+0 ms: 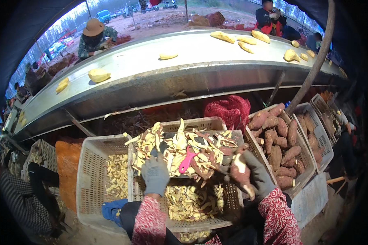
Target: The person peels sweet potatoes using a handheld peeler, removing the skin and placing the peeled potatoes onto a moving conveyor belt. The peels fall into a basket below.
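Observation:
My right hand [259, 173], in a grey glove, grips a sweet potato [240, 171] with a bare pale patch amid its reddish skin. My gloved left hand [155, 173] rests palm down among peelings on the dark board [234, 134]; whether its hidden fingertips hold anything does not show. Between the hands a pink-handled peeler [187, 160] lies on the heap of peelings [179, 141]. Beneath the board stands a plastic crate [199, 226] with more peelings in it. To my right, a crate [306, 180] is filled with unpeeled sweet potatoes [274, 156].
A metal conveyor [135, 62] crosses ahead, carrying peeled sweet potatoes [99, 75]. A slanting pole [314, 61] rises at the right. Left stands another crate [90, 180] holding peelings. A red mesh sack [228, 110] sits beyond the board. Across the belt a person in a hat [93, 36] bends forward.

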{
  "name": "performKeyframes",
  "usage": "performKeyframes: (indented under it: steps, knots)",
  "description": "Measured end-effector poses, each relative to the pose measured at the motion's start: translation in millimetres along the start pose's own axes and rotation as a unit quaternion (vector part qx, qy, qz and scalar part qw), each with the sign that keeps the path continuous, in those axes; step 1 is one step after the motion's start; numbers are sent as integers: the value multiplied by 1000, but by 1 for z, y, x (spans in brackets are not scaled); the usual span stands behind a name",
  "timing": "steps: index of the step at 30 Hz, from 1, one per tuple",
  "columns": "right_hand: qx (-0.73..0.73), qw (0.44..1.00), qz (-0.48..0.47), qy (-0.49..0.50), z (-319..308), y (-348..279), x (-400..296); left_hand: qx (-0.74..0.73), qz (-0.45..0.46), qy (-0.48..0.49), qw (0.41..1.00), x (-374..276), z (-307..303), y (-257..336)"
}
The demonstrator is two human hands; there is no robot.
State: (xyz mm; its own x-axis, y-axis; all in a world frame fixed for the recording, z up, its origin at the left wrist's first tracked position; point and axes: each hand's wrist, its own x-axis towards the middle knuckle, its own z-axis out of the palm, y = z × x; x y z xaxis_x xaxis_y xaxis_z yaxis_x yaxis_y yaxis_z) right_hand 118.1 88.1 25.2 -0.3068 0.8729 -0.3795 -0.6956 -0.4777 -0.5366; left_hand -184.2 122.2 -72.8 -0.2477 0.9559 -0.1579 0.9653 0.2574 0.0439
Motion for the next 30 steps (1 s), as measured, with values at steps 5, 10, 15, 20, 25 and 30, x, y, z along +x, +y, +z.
performKeyframes:
  steps: [5,10,15,20,25,30]
  knots:
    - [-228,966,108,-61,-18,24,0,24,95,140,985,26,33,-14]
    - [-600,752,-122,-245,-51,42,0,-53,9,34,998,36,-3,-21]
    - [-651,663,-188,-318,-84,58,3,-206,97,116,967,-67,-39,4]
    - [-281,934,159,-154,-92,86,3,-102,239,-46,964,-187,-82,24]
    - [-459,865,134,-150,-38,65,-33,-223,136,-47,964,-172,10,2]
    - [-125,985,120,26,-30,61,-11,-363,28,-59,930,-190,-8,18]
